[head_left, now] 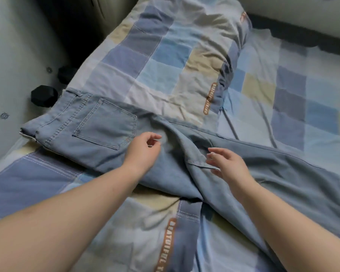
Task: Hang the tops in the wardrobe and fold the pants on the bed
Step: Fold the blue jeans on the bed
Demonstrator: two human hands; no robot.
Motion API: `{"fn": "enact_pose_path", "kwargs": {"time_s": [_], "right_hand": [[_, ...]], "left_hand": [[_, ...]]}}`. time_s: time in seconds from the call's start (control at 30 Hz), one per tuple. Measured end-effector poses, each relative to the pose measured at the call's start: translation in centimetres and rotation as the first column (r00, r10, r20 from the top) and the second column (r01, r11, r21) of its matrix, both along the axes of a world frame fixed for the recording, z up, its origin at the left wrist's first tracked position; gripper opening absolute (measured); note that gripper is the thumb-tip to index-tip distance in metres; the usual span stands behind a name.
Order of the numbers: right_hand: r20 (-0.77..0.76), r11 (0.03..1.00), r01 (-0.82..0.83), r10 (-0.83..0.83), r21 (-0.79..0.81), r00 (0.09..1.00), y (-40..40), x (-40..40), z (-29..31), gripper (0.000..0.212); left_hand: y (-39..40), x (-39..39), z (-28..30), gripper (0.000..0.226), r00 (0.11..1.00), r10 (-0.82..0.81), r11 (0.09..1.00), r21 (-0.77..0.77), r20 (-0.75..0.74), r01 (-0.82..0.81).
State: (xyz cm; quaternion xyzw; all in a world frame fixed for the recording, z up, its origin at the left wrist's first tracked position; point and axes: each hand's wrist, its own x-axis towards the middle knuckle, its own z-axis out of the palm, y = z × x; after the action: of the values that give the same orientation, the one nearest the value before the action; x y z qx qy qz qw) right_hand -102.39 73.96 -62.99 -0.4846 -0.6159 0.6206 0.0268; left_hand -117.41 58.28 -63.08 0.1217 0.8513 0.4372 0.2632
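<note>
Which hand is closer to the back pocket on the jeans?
Left. The left hand hovers just beside the back pocket; the right hand is farther off, at the leg fold.

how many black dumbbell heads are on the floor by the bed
2: one dumbbell head beside the jeans waistband, another farther back by the bed edge; more may be hidden.
</note>
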Motion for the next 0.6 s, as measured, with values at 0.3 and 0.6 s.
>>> {"fn": "enact_pose_path", "kwargs": {"time_s": [0.3,0.6], "right_hand": [[0.170,0.983,-0.118,0.093,0.143,0.981,8.0,20.0,-2.5,0.013],[0.574,0.752,-0.647,0.476,0.126,0.666,10.1,40.5,-6.6,0.026]], "left_hand": [[6.8,17.9,-3.4,0.012,0.983,-0.138,0.984,-0.098,0.123,0.151],[10.9,35.4,-9.0,0.018,0.878,-0.302,0.893,-0.211,0.371,0.397]]}}
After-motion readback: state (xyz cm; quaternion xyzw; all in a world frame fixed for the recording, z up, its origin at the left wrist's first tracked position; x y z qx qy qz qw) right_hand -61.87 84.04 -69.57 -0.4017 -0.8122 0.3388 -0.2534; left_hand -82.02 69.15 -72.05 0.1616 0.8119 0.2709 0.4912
